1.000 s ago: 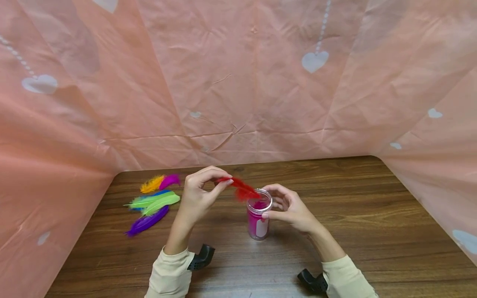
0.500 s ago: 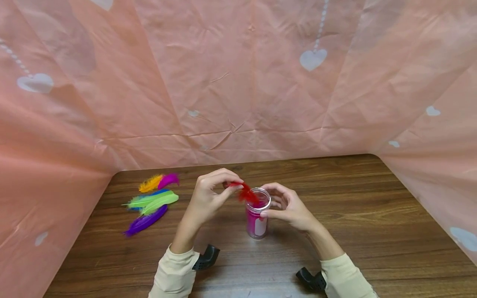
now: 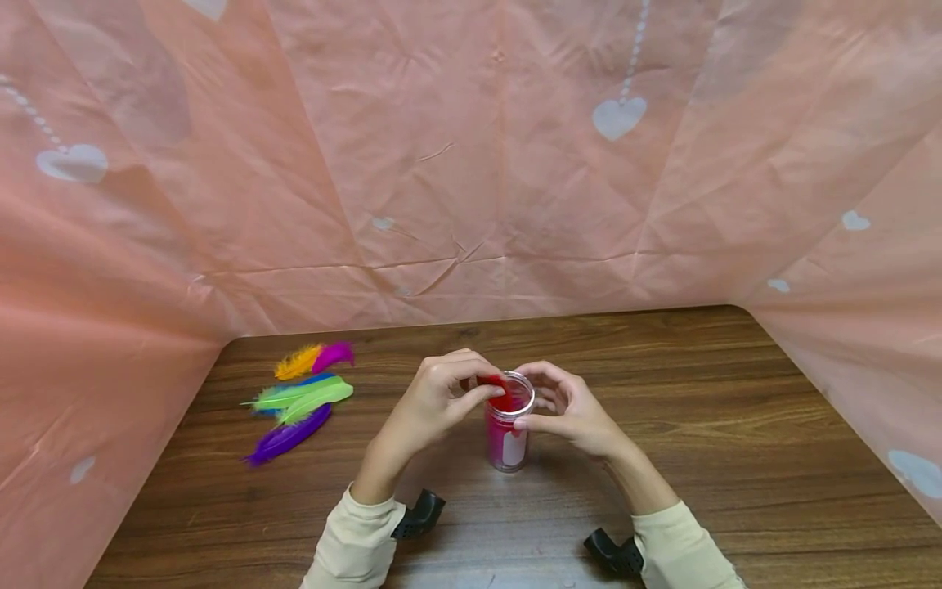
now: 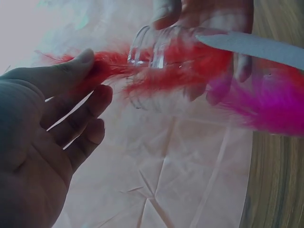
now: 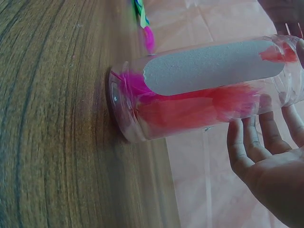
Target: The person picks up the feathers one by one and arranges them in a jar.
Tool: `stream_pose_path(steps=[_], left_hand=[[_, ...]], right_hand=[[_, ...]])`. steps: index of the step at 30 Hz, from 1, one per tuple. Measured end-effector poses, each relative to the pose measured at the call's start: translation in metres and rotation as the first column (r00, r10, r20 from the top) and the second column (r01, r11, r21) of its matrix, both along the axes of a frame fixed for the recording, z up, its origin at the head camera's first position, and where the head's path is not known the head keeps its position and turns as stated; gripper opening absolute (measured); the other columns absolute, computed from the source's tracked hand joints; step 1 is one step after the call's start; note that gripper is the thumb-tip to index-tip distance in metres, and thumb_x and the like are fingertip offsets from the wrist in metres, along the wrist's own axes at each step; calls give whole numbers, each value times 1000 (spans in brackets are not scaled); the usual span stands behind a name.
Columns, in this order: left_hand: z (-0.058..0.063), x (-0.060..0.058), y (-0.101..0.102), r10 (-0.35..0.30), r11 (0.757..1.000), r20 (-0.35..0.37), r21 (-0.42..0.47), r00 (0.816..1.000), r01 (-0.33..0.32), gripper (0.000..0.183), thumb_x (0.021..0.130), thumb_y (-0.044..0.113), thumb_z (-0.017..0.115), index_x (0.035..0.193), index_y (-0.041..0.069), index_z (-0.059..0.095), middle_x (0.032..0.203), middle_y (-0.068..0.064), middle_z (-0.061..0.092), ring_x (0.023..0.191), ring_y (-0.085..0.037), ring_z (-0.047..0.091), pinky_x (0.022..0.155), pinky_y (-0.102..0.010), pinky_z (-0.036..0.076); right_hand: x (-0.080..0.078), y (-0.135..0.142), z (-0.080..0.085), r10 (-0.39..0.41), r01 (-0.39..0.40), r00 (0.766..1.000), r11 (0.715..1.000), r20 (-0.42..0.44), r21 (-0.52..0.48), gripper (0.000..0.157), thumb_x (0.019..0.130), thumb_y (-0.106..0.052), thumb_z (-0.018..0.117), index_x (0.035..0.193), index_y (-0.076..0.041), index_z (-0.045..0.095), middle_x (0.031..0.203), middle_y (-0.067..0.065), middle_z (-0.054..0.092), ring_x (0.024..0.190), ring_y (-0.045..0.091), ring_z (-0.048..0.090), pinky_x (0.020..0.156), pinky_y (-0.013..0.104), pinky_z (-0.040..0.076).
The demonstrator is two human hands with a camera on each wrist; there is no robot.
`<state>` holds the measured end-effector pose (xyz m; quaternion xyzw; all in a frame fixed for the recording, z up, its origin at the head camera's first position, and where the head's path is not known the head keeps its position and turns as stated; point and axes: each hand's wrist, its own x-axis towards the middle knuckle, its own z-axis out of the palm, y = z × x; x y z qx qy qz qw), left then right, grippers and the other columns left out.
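Red feather [image 4: 118, 71] is pinched in the left hand [image 3: 441, 401], partly inside a clear jar [image 3: 514, 448] that is held upright on the wooden tabletop [image 3: 684, 384] by the right hand [image 3: 577, 413], thumb and fingers around its neck. Loose feathers [image 3: 316, 399] are spread at left.

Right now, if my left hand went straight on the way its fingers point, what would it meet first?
Probably the jar, at its rim: your left hand pinches a red feather close beside it. Your right hand lies beyond. Depth is unclear; the left hand might clear the rim.
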<state>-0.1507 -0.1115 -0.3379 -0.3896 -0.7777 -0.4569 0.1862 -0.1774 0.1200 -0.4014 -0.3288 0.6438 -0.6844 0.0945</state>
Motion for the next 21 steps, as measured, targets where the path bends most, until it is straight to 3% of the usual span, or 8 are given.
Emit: stream_pose_path(steps=[7,15,21], left_hand=[[-4,-2,4,-25,998,1,-62,1000,25,16,85,-9,78,99,-4,76,92,-10,75,81,-20,63,66,-34,55],[-3,-1,5,-43,997,-3,-68,999,42,18,85,-5,80,102,-3,75,94,-10,75,85,-19,67,73,-32,58],[-1,-1,4,-11,999,-8,-52,1000,11,16,86,-1,81,101,-1,76,94,-9,75,85,-18,66,71,-26,54]], right_hand=[[1,0,0,6,-6,1000,1000,2,-10,55,85,5,80,129,18,50,121,-3,66,111,10,67,96,26,55],[1,0,0,1,-1,1000,1000,3,-6,55,85,6,80,129,19,49,122,-3,65,112,10,67,97,26,54],[1,0,1,-7,7,1000,1000,9,0,55,85,5,80,129,18,50,122,-1,65,112,11,67,97,26,55]])
